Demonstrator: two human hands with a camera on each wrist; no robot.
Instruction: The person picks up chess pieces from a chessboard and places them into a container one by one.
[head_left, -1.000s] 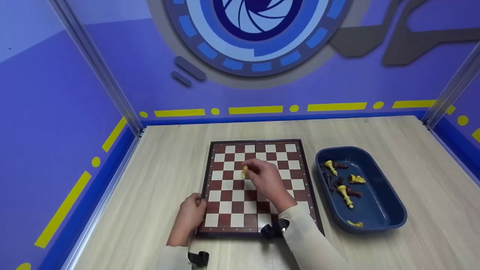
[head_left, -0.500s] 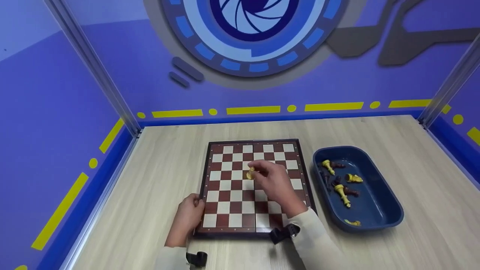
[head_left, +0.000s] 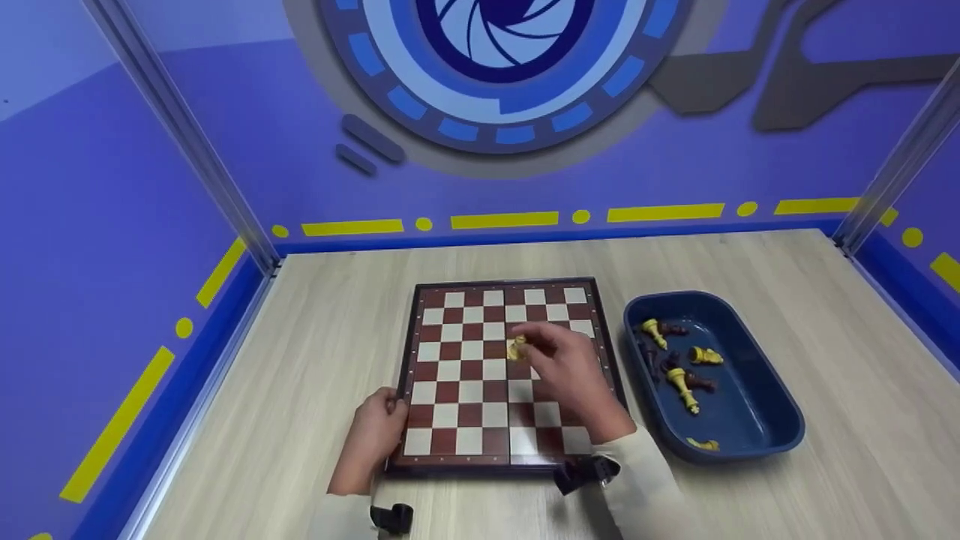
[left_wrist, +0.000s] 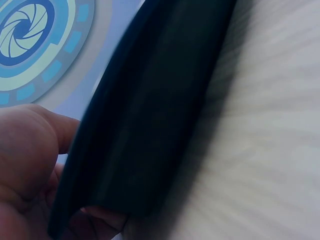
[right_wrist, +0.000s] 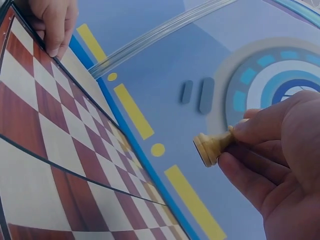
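Observation:
My right hand [head_left: 566, 367] pinches a cream-yellow chess piece [head_left: 517, 348] between thumb and fingers, over the middle of the chessboard [head_left: 491, 435]. In the right wrist view the piece [right_wrist: 214, 148] is tilted, its round base toward the board [right_wrist: 30, 132] and apart from it. Its top is hidden by the fingers, so its exact kind cannot be told. At the board's lower left edge, my left hand [head_left: 377, 426] grips the rim. The left wrist view has that hand [left_wrist: 30, 165] with fingers around the dark board side [left_wrist: 145, 110].
A dark blue tray [head_left: 780, 405] stands right of the board. Inside lie several chess pieces, among them a cream king [head_left: 684, 390], a cream piece near the front [head_left: 703, 444] and dark red ones [head_left: 701, 383]. Purple-blue panels [head_left: 525, 187] enclose the wooden table [head_left: 330, 315].
My right hand has moved right across the board with the cream chess piece, which leans more now. My left hand keeps its grip on the board's edge. The head view has shifted slightly.

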